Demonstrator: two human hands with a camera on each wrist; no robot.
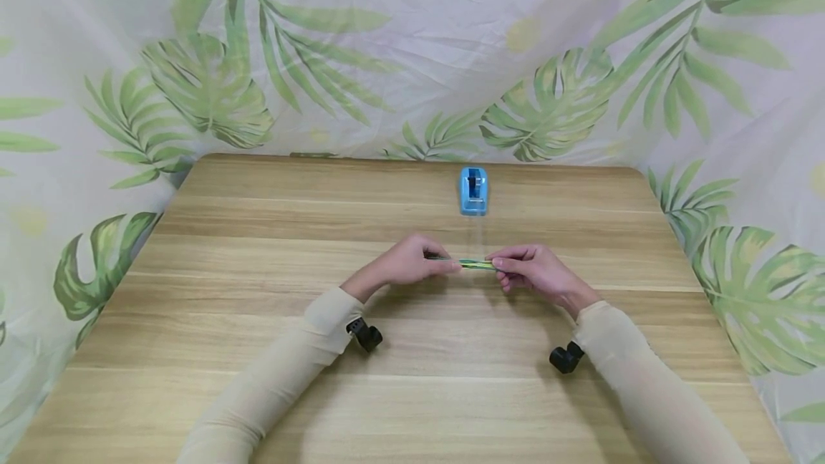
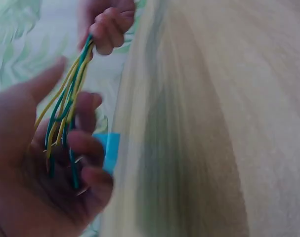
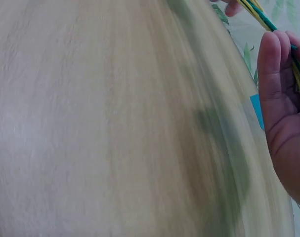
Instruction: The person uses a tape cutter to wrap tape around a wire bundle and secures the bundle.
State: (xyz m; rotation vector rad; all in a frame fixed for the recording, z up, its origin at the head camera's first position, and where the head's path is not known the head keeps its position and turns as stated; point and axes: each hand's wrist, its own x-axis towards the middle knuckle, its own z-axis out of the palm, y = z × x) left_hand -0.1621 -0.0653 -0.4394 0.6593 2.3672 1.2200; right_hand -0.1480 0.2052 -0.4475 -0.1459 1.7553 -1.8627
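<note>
A bundle of yellow and green wires stretches between the two hands above the table. Its left part lies in the left hand, whose fingers curl loosely around it. The left wrist view shows loose wire ends in that palm, with the thumb standing a little apart. My right hand pinches the other end between thumb and fingers. In the right wrist view the wires run along the right hand, partly cut off by the frame. Beyond the hands stands a blue tape dispenser.
The wooden table reaches back to a leaf-patterned cloth. A faint pale strip runs from the dispenser toward the wires; whether it is tape or a reflection is unclear. Both sleeves carry small black cameras.
</note>
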